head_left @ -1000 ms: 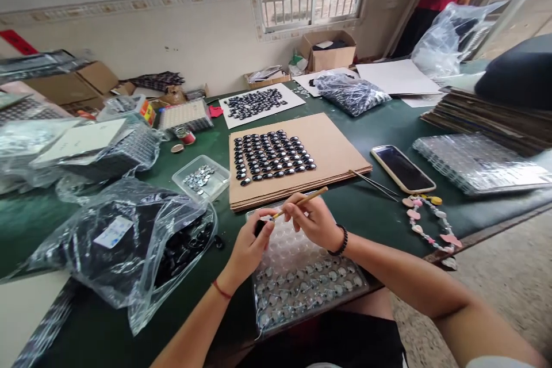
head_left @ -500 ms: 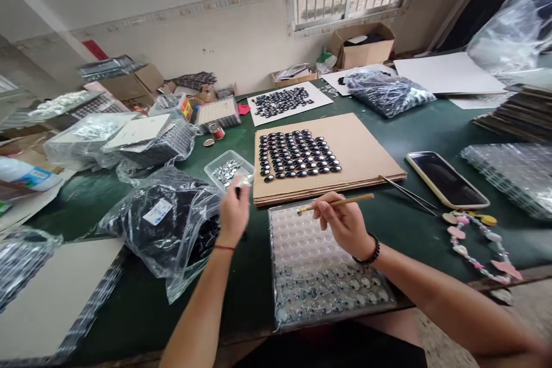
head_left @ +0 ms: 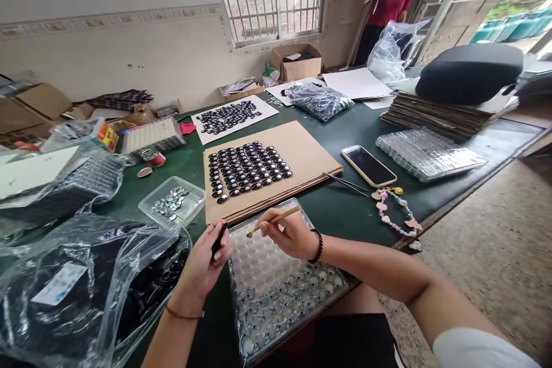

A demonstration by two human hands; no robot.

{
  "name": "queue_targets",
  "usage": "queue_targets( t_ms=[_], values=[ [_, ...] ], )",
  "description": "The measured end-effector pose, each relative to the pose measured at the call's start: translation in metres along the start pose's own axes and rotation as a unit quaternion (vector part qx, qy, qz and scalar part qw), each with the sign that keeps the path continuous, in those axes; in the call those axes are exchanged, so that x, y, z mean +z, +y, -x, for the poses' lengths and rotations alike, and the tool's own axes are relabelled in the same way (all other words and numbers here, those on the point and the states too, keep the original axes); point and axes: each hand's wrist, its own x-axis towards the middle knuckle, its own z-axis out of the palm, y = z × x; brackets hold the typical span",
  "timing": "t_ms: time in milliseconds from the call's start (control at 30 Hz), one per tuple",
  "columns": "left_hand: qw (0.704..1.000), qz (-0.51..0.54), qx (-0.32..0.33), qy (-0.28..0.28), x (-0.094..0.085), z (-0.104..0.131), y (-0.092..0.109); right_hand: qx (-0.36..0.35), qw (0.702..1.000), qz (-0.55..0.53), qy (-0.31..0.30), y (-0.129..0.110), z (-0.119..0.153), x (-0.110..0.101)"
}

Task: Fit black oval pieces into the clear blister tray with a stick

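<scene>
My left hand is closed around a dark oval piece beside the upper left edge of a clear plastic tray. Over that tray my right hand pinches a thin wooden stick, its yellow end tilted down to the left. Something small and dark sits at the stick's tip; I cannot make out what. Round clear discs fill the tray's nearer rows, while the farther hollows look pale. Just behind, rows of glossy black oval pieces lie on stacked brown cardboard.
An open plastic box of small shiny pieces stands left of the cardboard. A bag of black pieces lies near my left arm. Tweezers, a phone and a beaded strap lie right. A person stands far back.
My view has swung to the right, bringing the person and doorway into sight. My left hand has moved from beside the plastic box to the tray. My right hand keeps the stick over the tray.
</scene>
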Motion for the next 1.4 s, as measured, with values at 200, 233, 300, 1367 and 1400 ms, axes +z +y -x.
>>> queue_targets(
  t_ms=[200,233,300,1367,1400],
  values=[
    [0.999,0.009,-0.030,-0.017,-0.002,0.001,-0.001,-0.004,1.000,0.003,-0.020,0.000,0.001,0.000],
    [0.999,0.010,-0.033,-0.017,-0.001,0.002,-0.002,-0.005,1.000,0.003,-0.021,0.000,0.001,0.000],
    [0.999,0.013,-0.034,-0.025,0.000,0.004,-0.003,-0.005,1.000,0.001,-0.021,0.000,0.001,0.000],
    [0.956,-0.285,0.016,-0.067,0.012,0.014,-0.011,0.020,0.996,-0.082,0.017,-0.002,0.010,-0.001],
    [0.948,-0.309,0.030,-0.066,0.013,0.015,-0.012,0.017,0.996,-0.083,0.018,-0.002,0.011,-0.002]
  ],
)
